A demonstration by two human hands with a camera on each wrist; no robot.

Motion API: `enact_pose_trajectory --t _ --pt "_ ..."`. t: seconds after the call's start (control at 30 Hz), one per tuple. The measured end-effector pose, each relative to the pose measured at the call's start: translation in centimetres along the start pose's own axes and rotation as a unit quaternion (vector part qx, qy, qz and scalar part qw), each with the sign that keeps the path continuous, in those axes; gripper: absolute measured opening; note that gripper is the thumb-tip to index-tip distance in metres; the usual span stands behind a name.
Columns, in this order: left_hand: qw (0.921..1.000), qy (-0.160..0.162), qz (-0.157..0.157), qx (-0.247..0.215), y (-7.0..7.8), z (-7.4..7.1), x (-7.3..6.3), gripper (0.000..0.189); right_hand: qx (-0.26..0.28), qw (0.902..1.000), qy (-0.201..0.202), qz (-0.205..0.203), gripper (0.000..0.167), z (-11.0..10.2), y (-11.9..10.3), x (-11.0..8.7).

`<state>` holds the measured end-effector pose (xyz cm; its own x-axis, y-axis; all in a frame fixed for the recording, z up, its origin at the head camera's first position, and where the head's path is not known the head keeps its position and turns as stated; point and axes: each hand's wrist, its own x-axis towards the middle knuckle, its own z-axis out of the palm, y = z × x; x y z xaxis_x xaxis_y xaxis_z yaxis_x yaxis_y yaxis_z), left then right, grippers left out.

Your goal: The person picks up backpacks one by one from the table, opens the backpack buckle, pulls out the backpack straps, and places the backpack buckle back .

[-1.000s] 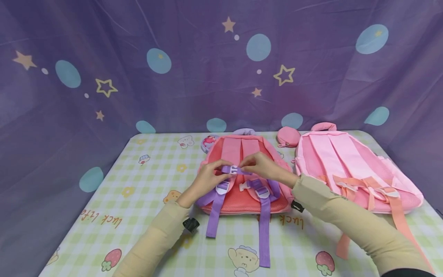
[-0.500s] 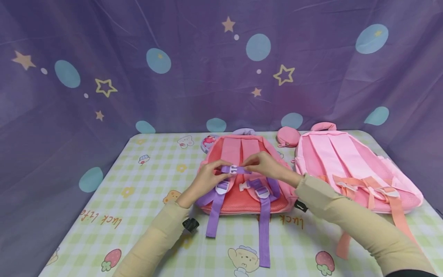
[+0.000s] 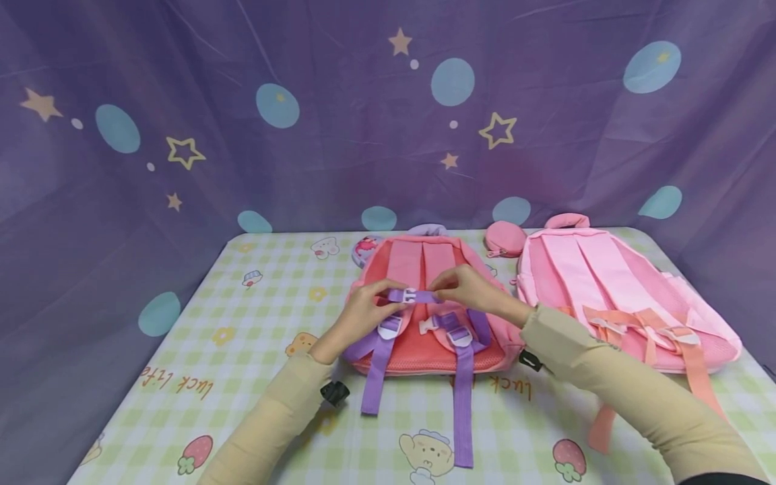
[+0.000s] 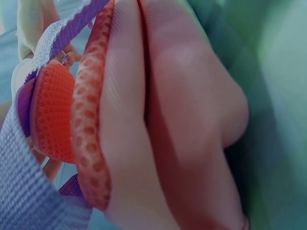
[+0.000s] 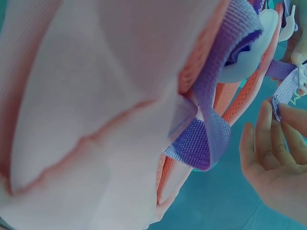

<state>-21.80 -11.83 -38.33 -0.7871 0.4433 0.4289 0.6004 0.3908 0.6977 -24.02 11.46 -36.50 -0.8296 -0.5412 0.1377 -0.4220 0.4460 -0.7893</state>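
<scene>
A coral-pink backpack [image 3: 409,358] lies back side up, its purple webbing straps hanging toward the near edge. Above its middle, my left hand [image 3: 364,313] pinches a purple strap beside a white buckle [image 3: 409,296]. My right hand [image 3: 463,288] holds the strap's other end [image 5: 286,91] between thumb and fingers, to the right of the buckle. A separate white clip [image 3: 427,327] lies on the right shoulder strap, attached to nothing visible. In the left wrist view, the bag's side [image 4: 129,120] covers most of the picture, and fingers show only partly behind it.
A lighter pink backpack [image 3: 661,269] with orange straps lies to the right. Between the bags at the back is a round pink pouch [image 3: 506,239]. Another round pouch [image 3: 366,249] sits behind the coral bag. A checked cloth [image 3: 254,411] covers the table; a purple curtain hangs behind.
My right hand has slid slightly to the right, away from the buckle, so more purple strap shows between them. The left hand and both bags have stayed in place.
</scene>
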Motion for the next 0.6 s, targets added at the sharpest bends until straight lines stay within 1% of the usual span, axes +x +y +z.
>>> enact_pose_trajectory --t 0.13,0.37,0.6 --pt "1.0000 0.000 -0.006 0.001 0.12 0.03 0.01 0.022 0.002 1.0000 0.000 0.005 0.014 0.12 -0.11 0.09" --pt "0.9997 0.000 -0.023 0.005 0.42 0.12 0.06 0.025 0.008 0.9999 0.000 -0.011 0.013 0.41 -0.29 0.33" --pt "0.9997 -0.002 -0.023 0.011 0.45 0.14 0.12 0.024 0.024 0.9995 -0.008 -0.016 0.014 0.62 -0.62 0.54"
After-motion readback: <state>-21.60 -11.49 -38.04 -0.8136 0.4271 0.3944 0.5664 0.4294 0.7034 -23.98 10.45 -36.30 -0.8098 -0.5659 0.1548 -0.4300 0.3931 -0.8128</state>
